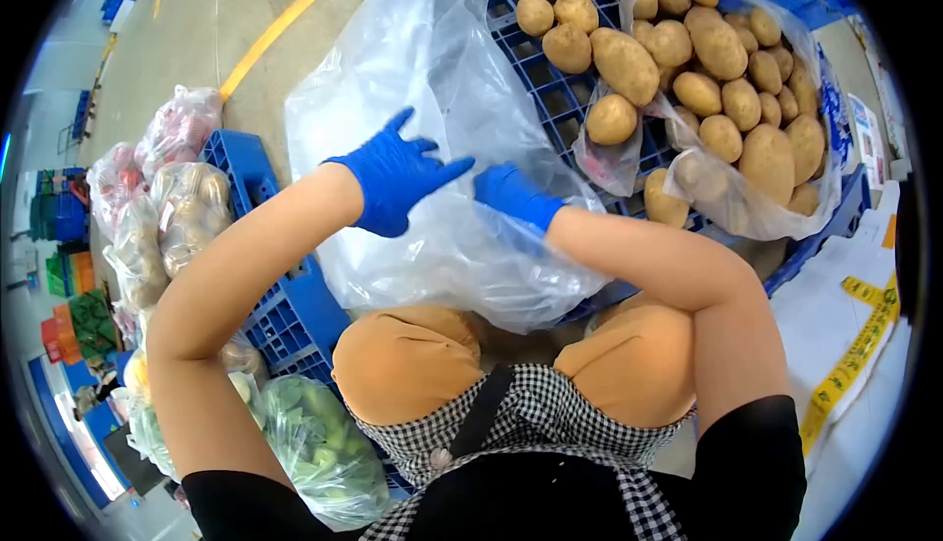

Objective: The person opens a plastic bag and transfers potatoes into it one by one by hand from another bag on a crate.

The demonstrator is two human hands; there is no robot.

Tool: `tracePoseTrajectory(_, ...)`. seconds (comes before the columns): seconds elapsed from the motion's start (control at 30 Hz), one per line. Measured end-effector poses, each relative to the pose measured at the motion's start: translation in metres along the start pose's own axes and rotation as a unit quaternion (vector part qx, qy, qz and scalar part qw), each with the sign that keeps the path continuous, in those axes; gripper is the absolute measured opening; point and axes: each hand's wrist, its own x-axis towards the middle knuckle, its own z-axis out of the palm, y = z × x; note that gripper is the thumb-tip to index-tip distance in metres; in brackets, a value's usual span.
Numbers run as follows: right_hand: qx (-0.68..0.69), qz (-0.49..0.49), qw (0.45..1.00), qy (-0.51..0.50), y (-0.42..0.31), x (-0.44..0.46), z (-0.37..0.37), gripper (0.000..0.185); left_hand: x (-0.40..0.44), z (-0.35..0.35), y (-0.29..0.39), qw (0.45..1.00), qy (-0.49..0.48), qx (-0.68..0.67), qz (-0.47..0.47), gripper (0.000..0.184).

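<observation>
A large clear plastic bag point(393, 79) lies spread out in front of my knees, wrinkled and partly over the blue pallet point(521, 35). My left hand point(403, 179), in a blue glove, is above the bag with its fingers spread and nothing in them. Close beside it, my right hand point(516, 195), also gloved in blue, is at the bag's surface. Its fingers are mostly hidden, so I cannot see whether they grip the plastic. Loose potatoes point(568, 48) rest on the pallet to the right of the bag.
An opened plastic bag point(820, 202) full of potatoes stands at the right. Bagged produce point(192, 212) and a bag of green vegetables point(319, 448) are at the left, by another blue pallet point(295, 320). White sheeting with yellow tape point(850, 369) lies at far right.
</observation>
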Motion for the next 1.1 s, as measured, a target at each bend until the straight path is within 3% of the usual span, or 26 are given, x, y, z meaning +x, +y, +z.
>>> tracePoseTrajectory(0.03,0.129,0.013,0.991,-0.046,0.026,-0.020,-0.035,0.016,-0.005,0.004,-0.004,0.998,0.033,0.046,0.002,0.101)
tracePoseTrajectory(0.13,0.174,0.127,0.975,-0.050,0.042,-0.048,-0.035,0.024,0.009,0.049,-0.016,0.994,0.037,0.083,-0.064,0.067)
tracePoseTrajectory(0.23,0.253,0.190,0.949,-0.017,0.064,-0.089,-0.041,0.031,-0.007,0.011,-0.008,0.976,-0.016,0.087,-0.201,0.032)
tracePoseTrajectory(0.33,0.386,0.111,0.911,-0.096,0.102,-0.101,-0.052,0.036,-0.048,-0.021,0.022,0.920,0.259,0.046,-0.291,0.030)
tracePoseTrajectory(0.37,0.447,0.076,0.884,-0.119,0.117,-0.106,-0.068,0.036,-0.048,-0.016,0.029,0.889,0.320,0.059,-0.322,0.031)
tracePoseTrajectory(0.4,0.522,0.072,0.847,-0.070,0.137,-0.110,-0.083,0.033,-0.046,-0.018,0.038,0.892,0.296,0.031,-0.339,0.020)
tracePoseTrajectory(0.43,0.586,0.221,0.779,-0.009,0.154,-0.111,-0.089,0.031,-0.041,-0.013,0.043,0.898,0.280,-0.004,-0.340,0.020)
tracePoseTrajectory(0.47,0.429,0.232,0.863,0.135,0.174,-0.108,-0.102,0.037,-0.037,-0.007,0.045,0.901,0.264,-0.037,-0.342,0.019)
tracePoseTrajectory(0.5,0.270,0.284,0.909,0.146,0.190,-0.104,-0.099,0.039,-0.035,-0.005,0.047,0.902,0.249,-0.067,-0.346,0.019)
tracePoseTrajectory(0.53,0.103,0.325,0.927,0.155,0.205,-0.100,-0.096,0.042,-0.033,-0.010,0.052,0.902,0.233,-0.059,-0.358,0.016)
tracePoseTrajectory(0.63,-0.134,0.339,0.926,0.103,0.224,-0.067,-0.028,0.038,-0.024,-0.009,0.059,0.885,0.286,-0.062,-0.363,0.023)
tracePoseTrajectory(0.67,-0.098,0.381,0.916,0.083,0.224,-0.056,-0.030,0.028,-0.020,-0.004,0.061,0.877,0.306,-0.060,-0.366,0.024)
tracePoseTrajectory(0.77,-0.037,0.367,0.929,0.031,0.239,-0.046,-0.038,0.027,-0.012,0.012,0.066,0.860,0.343,-0.117,-0.360,0.028)
tracePoseTrajectory(0.8,-0.008,0.365,0.931,0.024,0.241,-0.050,-0.042,0.049,-0.013,0.015,0.065,0.860,0.347,-0.129,-0.350,0.028)
tracePoseTrajectory(0.93,0.032,0.374,0.927,-0.014,0.222,-0.066,-0.088,0.050,-0.017,0.006,0.069,0.870,0.335,-0.153,-0.327,0.029)
tracePoseTrajectory(1.1,0.014,0.372,0.928,-0.025,0.224,-0.053,-0.054,0.055,-0.002,0.003,0.060,0.897,0.278,-0.164,-0.302,0.028)
